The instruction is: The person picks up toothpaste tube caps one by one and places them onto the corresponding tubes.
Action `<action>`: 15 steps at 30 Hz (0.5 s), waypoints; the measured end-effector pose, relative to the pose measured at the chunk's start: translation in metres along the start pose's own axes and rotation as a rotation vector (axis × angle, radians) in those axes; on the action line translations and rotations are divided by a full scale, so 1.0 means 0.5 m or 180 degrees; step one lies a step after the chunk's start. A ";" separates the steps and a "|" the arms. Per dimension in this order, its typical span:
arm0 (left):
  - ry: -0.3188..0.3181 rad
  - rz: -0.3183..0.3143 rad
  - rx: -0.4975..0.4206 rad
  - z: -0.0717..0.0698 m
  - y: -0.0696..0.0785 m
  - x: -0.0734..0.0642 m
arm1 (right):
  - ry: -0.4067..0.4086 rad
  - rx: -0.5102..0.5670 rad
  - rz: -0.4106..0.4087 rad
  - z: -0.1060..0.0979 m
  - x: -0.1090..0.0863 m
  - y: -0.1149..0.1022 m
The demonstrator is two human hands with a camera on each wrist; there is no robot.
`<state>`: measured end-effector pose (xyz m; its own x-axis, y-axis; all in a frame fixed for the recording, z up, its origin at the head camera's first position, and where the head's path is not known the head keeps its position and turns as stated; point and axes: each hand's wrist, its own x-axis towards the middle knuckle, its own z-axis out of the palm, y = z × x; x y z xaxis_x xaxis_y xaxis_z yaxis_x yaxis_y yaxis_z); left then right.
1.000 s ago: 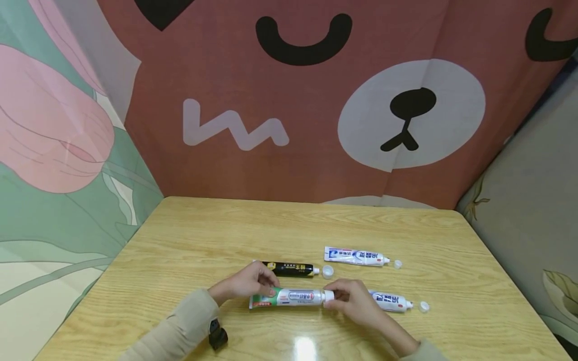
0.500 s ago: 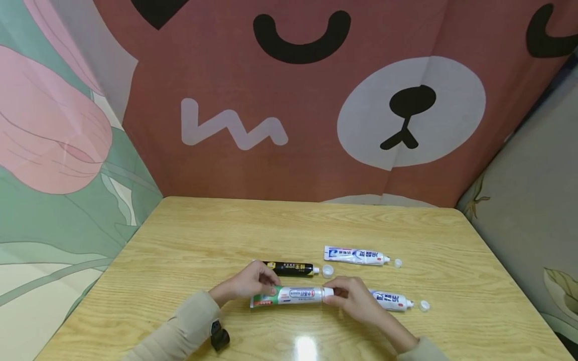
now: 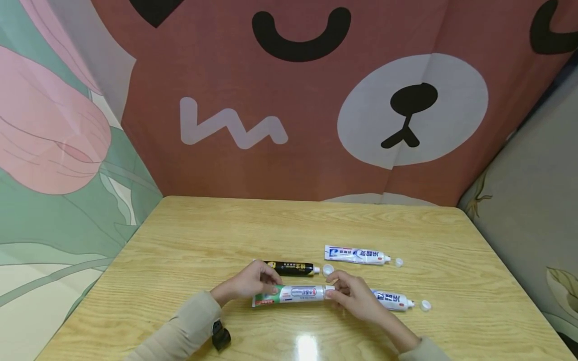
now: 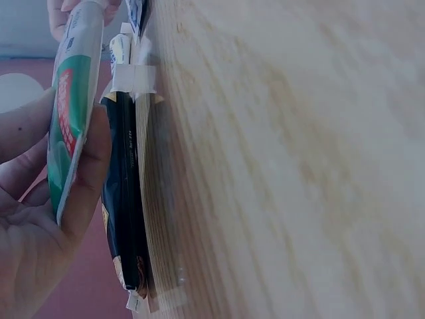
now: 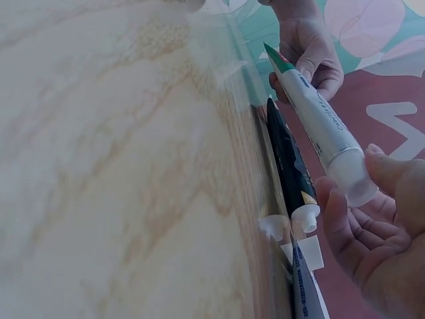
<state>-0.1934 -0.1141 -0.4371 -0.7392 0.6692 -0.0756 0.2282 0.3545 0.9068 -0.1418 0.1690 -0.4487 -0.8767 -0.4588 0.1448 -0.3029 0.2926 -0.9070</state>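
A white toothpaste tube with a green and red tail end (image 3: 298, 294) lies level above the table. My left hand (image 3: 255, 281) pinches its flat green tail; in the left wrist view, the left thumb and fingers (image 4: 89, 166) lie on opposite sides of it. At the other end, my right hand (image 3: 354, 296) has thumb and forefinger tips on either side of the tube's white cap (image 5: 355, 183). The other right fingers are curled below. The cap is on the tube's end. Behind the left hand lies a black toothpaste tube (image 3: 295, 268), uncapped, partly hidden by that hand.
A white-and-blue toothpaste tube (image 3: 356, 254) lies farther back with a loose cap (image 3: 399, 262). Another white-and-blue tube (image 3: 395, 301) is partly behind the right hand, beside its cap (image 3: 425, 305). A clear cap (image 3: 328, 270) sits by the black tube. A printed curtain (image 3: 253, 170) hangs behind the table.
The right hand's fingers have turned and loosened around the cap, with the forefinger lifting up and back. The left hand keeps its hold, and the tube has barely moved.
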 end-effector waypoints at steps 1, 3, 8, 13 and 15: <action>0.0006 0.0002 0.0006 0.000 0.001 -0.001 | 0.0018 0.0011 -0.0010 0.001 0.000 -0.001; 0.0015 -0.0003 0.0021 0.000 0.003 -0.002 | 0.0033 0.0009 -0.0033 0.002 -0.001 -0.003; 0.0008 0.0017 0.0079 0.002 0.003 -0.004 | -0.0082 -0.0029 -0.0011 -0.001 -0.007 -0.010; -0.0010 0.0061 0.0094 0.003 0.003 -0.005 | -0.0162 0.0031 0.0091 -0.006 -0.016 -0.016; -0.0013 0.0064 0.0059 0.003 0.004 -0.007 | -0.0139 0.0002 0.0065 -0.007 -0.017 -0.016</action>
<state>-0.1895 -0.1145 -0.4355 -0.7318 0.6789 -0.0592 0.2547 0.3530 0.9003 -0.1331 0.1733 -0.4412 -0.8656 -0.4888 0.1089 -0.2849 0.3017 -0.9098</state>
